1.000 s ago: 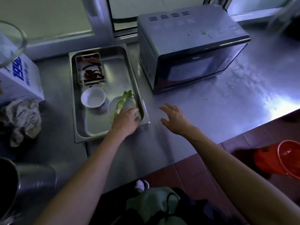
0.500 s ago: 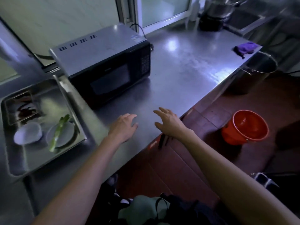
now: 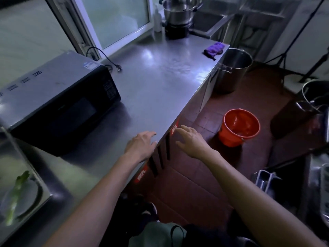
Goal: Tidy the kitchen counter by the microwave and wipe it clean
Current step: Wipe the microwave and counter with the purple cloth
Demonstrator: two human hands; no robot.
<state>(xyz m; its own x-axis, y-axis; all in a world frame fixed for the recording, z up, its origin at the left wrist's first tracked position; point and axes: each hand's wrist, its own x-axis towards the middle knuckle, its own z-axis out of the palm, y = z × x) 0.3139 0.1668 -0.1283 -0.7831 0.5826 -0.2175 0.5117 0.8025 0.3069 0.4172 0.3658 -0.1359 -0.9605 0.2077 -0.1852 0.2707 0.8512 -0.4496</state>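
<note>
A dark microwave (image 3: 58, 104) stands on the steel counter (image 3: 156, 82) at the left. A purple cloth (image 3: 213, 49) lies crumpled at the counter's far right end. My left hand (image 3: 141, 146) hovers over the counter's front edge, fingers relaxed and empty. My right hand (image 3: 192, 141) is just past that edge, over the floor, fingers spread and empty. At the lower left a steel tray (image 3: 42, 186) holds a plate (image 3: 26, 198) with a green vegetable stalk (image 3: 16, 191).
A red bucket (image 3: 240, 127) sits on the floor below the counter. A tall steel pot (image 3: 233, 70) stands by the counter's far end. A lidded pot (image 3: 179, 9) rests on a burner at the back. The microwave's power cord (image 3: 105, 57) lies loose behind it.
My left hand has left the plate in the tray. Both hands and my view have swung right along the counter, bringing the purple cloth and far end closer.
</note>
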